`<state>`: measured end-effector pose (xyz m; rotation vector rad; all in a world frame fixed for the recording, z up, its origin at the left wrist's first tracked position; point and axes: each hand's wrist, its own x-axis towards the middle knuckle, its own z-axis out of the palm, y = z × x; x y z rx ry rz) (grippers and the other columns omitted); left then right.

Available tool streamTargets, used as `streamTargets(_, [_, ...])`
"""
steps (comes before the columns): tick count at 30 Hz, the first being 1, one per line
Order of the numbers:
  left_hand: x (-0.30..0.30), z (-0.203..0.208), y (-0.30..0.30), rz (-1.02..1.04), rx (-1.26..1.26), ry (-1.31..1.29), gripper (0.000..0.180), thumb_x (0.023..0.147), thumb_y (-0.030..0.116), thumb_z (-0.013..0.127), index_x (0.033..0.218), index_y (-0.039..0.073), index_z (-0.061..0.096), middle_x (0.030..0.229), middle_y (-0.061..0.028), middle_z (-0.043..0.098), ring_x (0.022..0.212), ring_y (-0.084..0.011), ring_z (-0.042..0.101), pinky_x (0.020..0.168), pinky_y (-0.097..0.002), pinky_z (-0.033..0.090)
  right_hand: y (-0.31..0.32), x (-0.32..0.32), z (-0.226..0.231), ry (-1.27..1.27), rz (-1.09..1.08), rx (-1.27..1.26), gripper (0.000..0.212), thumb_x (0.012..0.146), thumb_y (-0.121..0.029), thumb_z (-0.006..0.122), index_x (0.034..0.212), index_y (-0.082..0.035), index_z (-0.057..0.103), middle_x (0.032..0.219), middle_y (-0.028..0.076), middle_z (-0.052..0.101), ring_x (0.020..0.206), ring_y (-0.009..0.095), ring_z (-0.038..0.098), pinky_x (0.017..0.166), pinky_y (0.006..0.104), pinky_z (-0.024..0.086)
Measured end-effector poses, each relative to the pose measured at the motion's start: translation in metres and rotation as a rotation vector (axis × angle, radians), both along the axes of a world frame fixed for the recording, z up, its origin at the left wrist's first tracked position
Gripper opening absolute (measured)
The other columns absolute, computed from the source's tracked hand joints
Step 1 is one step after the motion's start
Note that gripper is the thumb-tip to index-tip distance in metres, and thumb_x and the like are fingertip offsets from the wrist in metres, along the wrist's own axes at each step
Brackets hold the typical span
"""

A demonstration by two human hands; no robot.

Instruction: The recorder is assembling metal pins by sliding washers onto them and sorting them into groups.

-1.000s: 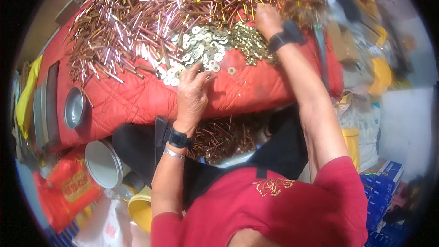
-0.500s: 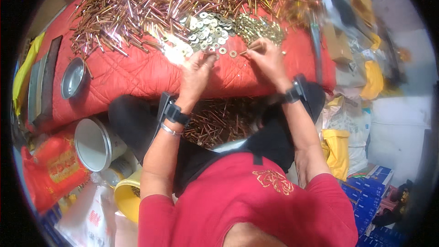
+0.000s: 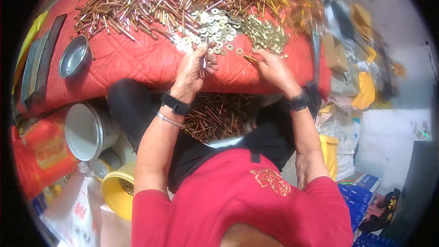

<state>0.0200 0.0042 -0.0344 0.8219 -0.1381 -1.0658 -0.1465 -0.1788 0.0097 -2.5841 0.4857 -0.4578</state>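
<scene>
My left hand [image 3: 188, 71] is raised over the front of the red quilted cover [image 3: 137, 64], its fingers curled around a thin, shiny pinkish metal rod [image 3: 204, 60]. My right hand [image 3: 275, 69] pinches a short brass-coloured rod [image 3: 250, 59] between thumb and fingertips, its free end pointing left. Just beyond both hands lie flat round washers [image 3: 224, 32], a few scattered singly near the fingers. Beside them on the right is a heap of small brass-coloured pieces [image 3: 265, 34], too small to name. A large pile of copper-coloured rods [image 3: 183, 0] covers the far side.
A metal bowl [image 3: 73, 57] rests at the cover's left. More rods [image 3: 217, 116] lie below, between my legs. On the left stand a white bucket [image 3: 82, 132] and a yellow bucket [image 3: 116, 194]. Cardboard box [image 3: 335, 52], yellow bag [image 3: 329, 155] and blue boxes [image 3: 361, 196] are on the right.
My left hand has turned and opened its palm side to view, showing the rod in it. My right hand has drawn slightly nearer, still pinching its rod. The whole view has shifted a little.
</scene>
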Motion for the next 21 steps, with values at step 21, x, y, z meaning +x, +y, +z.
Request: streamTargets(21, [-0.003,-0.006,-0.009,0.146,-0.105,0.069,0.027,0.092,0.018,0.06,0.111,-0.001,0.059,0.092,-0.005,0.065,0.074,-0.0126,0.061,0.062,-0.0262,0.052,-0.019,0.104,0.034,0.774,0.374,-0.411,0.028,0.075,-0.01,0.055,0.1,-0.008,0.068,0.092,0.018,0.067,0.087,0.034,0.065,0.078,0.0435,0.052])
